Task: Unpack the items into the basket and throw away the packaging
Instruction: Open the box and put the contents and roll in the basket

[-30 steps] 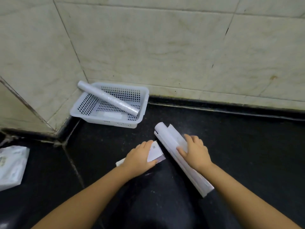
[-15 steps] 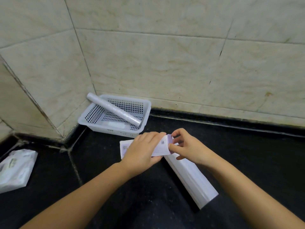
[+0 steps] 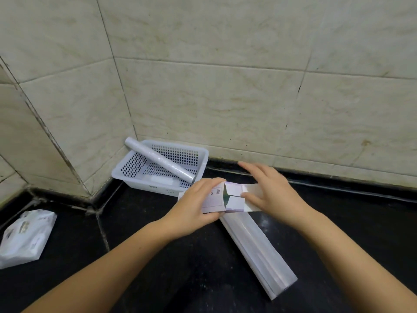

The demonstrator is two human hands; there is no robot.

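A small white carton (image 3: pixel 215 199) is gripped by my left hand (image 3: pixel 194 211) above the black counter. Its end flaps (image 3: pixel 234 196) stand open on the right side. My right hand (image 3: pixel 268 190) holds the long flap with the thumb, the other fingers stretched out. A long roll in a clear plastic sleeve (image 3: pixel 257 247) lies on the counter under the carton, running toward the lower right. The white perforated basket (image 3: pixel 203 159) sits in the wall corner with a silver-grey roll (image 3: pixel 158 160) leaning across it.
A crumpled white plastic bag (image 3: pixel 24 238) lies at the far left on the black counter (image 3: pixel 349 222). Tiled walls close off the back and the left corner.
My left hand lifted the carton off the counter and my right hand left the sleeved roll. The right hand has pulled the carton's end flaps open. The view tilted upward.
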